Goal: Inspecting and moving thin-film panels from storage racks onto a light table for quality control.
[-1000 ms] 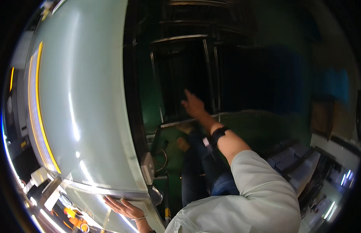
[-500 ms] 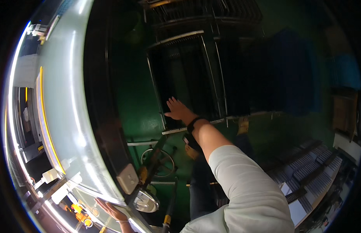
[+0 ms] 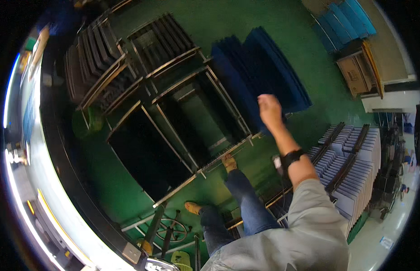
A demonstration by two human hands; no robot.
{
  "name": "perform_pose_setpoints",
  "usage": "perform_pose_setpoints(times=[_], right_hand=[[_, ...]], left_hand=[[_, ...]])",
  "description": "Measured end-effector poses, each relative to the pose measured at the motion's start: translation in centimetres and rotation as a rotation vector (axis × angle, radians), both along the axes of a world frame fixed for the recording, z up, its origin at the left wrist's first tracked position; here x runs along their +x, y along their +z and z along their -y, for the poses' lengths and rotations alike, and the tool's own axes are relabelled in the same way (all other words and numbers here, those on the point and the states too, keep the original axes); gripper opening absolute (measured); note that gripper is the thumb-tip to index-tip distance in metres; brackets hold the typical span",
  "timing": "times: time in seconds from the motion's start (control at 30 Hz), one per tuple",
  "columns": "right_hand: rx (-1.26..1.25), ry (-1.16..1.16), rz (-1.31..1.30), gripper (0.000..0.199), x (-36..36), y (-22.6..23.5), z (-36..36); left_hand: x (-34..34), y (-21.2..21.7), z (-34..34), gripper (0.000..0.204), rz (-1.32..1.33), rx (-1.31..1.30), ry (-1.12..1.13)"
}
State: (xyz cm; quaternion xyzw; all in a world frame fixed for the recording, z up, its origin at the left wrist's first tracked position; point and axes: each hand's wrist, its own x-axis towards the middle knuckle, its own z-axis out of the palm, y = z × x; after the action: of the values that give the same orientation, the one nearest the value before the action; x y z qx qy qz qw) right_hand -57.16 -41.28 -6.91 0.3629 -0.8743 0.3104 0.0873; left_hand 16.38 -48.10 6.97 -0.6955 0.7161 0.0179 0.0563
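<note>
Green floor (image 3: 246, 27) fills the frame, racks (image 3: 173, 122) at centre.
Head view: right hand (image 3: 269, 109) raised centre-right, loosely curled, holding nothing, over the edge of blue sheets (image 3: 264, 67); black wristband on that arm. Left hand out of frame. Grey sheet stack (image 3: 354, 167) at right, handwheel (image 3: 171, 229) bottom centre.

Blue ridged panel stack (image 3: 264, 72) leaning on green floor, beside rack.
</note>
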Motion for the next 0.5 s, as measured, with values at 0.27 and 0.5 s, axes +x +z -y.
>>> perform_pose_setpoints(times=[0.27,0.5], right_hand=[[0.573,-0.522,0.046,0.038,-19.6,-8.0,-8.6],[0.749,-0.459,0.246,0.030,-20.6,-11.7,-7.1]], left_hand=[[-13.7,-3.2,-2.7,0.045,-0.031,0.485,0.032],[-16.5,-2.2,-3.1,0.043,0.026,0.602,0.093]])
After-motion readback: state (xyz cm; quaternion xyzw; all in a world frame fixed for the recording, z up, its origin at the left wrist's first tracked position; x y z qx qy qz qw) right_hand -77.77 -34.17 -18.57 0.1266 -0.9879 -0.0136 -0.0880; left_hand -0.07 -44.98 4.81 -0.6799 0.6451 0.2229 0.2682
